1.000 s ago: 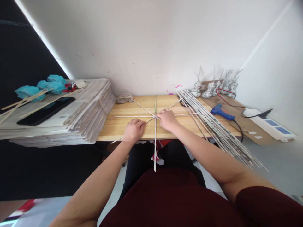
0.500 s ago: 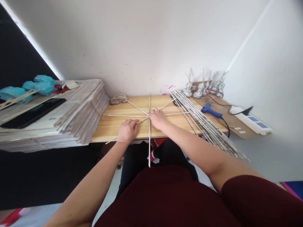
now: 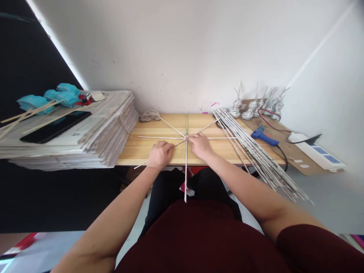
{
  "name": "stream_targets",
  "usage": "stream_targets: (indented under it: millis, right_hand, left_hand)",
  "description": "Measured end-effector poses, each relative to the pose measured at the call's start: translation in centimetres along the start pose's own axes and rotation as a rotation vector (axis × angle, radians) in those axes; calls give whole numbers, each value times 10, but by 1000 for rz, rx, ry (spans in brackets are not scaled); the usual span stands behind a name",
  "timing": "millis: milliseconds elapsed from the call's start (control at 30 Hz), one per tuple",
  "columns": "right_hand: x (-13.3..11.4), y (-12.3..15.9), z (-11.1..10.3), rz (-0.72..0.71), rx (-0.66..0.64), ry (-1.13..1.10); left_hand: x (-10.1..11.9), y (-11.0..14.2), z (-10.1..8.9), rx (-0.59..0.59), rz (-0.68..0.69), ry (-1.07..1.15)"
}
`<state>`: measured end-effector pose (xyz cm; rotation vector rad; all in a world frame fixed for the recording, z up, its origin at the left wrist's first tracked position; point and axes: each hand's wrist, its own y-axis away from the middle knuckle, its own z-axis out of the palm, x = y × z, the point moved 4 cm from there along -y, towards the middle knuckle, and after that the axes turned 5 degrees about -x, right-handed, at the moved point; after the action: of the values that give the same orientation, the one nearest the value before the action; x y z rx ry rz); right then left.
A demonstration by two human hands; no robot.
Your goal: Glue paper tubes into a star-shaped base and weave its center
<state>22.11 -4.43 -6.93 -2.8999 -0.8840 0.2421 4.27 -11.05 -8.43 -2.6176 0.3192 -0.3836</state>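
Note:
A star of thin rolled-paper tubes [image 3: 186, 163] lies crossed on the wooden table, one tube sticking out past the front edge toward my lap. My left hand [image 3: 160, 154] closes around the lower-left tube, whose end shows beyond the hand. At the crossing in the middle, my right hand [image 3: 200, 145] has its fingertips pinched on the tubes. The exact grip there is partly hidden by the fingers.
A bundle of paper tubes [image 3: 250, 151] lies at the right, beside a blue glue gun [image 3: 264, 137] and a white power strip [image 3: 317, 151]. Woven paper pieces [image 3: 250, 109] stand behind. A newspaper stack [image 3: 113, 125] with a phone [image 3: 55, 127] fills the left.
The view has turned slightly left, so everything sits further right in it. The right hand's fingers have shifted slightly at the crossing; the left hand keeps its hold.

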Motion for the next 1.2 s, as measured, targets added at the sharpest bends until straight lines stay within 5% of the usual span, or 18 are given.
stream_targets:
  millis: [1200]
  right_hand:
    - [-33, -28, -10, -200, -134, 295]
  left_hand:
    - [1, 3, -1, 97, 53, -57]
